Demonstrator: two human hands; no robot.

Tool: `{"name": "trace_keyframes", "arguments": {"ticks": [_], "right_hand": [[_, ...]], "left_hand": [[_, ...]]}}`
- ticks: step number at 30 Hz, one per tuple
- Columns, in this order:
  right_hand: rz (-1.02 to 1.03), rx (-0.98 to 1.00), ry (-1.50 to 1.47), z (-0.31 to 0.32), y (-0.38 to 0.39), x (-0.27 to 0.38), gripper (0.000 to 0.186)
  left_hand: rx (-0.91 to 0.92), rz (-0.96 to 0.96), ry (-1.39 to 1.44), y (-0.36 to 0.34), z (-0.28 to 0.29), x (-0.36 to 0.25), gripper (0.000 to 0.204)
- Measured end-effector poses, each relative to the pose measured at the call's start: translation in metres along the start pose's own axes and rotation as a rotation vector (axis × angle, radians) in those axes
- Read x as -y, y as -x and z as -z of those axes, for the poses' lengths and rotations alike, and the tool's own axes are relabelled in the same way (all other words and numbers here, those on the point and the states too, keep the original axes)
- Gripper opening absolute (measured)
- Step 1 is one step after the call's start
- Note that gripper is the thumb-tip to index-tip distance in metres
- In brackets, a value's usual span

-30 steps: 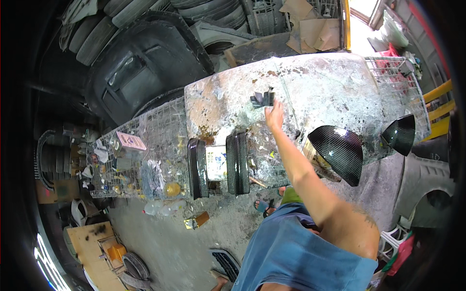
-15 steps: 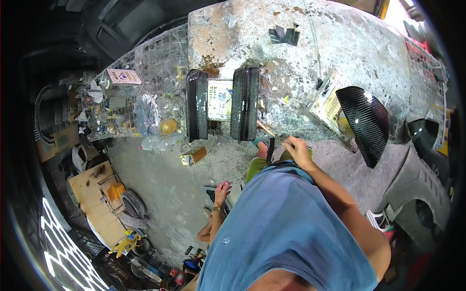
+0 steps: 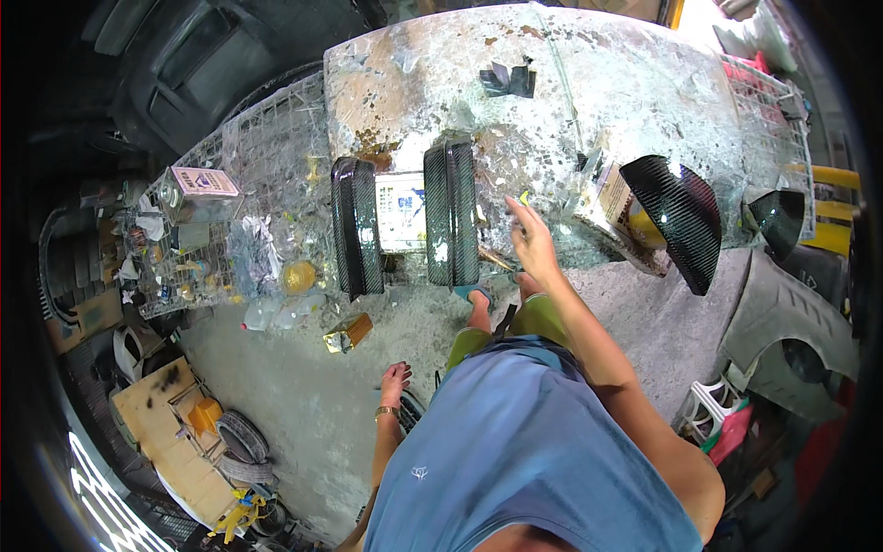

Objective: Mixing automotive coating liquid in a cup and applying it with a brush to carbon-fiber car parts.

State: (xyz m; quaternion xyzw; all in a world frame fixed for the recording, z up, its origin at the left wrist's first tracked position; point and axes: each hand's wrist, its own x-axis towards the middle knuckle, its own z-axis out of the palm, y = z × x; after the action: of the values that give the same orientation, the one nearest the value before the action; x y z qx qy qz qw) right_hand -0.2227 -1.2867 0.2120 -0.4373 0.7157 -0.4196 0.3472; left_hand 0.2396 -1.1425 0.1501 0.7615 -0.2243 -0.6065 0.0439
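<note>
My right hand stretches forward over the near edge of the worktable, fingers extended and nothing in them. It is close to a thin stick and a small yellow scrap. To its left, two glossy black carbon-fibre strips stand side by side, with a rectangular can between them. A curved carbon-fibre panel rests on another metal can to the right. Low at my left side, my left hand hangs above the floor with loosely bent fingers, holding nothing visible.
Dark torn pieces lie farther back on the table. A wire rack with a can and plastic litter adjoins on the left. A gold can is on the floor. A grey fender stands at the right.
My right hand has moved from my waist forward and left over the table edge, its fingers straightening. My left hand has shifted slightly left and down. The whole view has shifted a little.
</note>
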Motion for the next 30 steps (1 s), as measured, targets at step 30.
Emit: {"name": "trace_keyframes", "arguments": {"ticks": [30], "right_hand": [[0.086,0.228,0.011,-0.013,0.005,0.020,0.067]], "left_hand": [[0.005,-0.029,-0.066,0.022,-0.013,-0.025,0.035]]}}
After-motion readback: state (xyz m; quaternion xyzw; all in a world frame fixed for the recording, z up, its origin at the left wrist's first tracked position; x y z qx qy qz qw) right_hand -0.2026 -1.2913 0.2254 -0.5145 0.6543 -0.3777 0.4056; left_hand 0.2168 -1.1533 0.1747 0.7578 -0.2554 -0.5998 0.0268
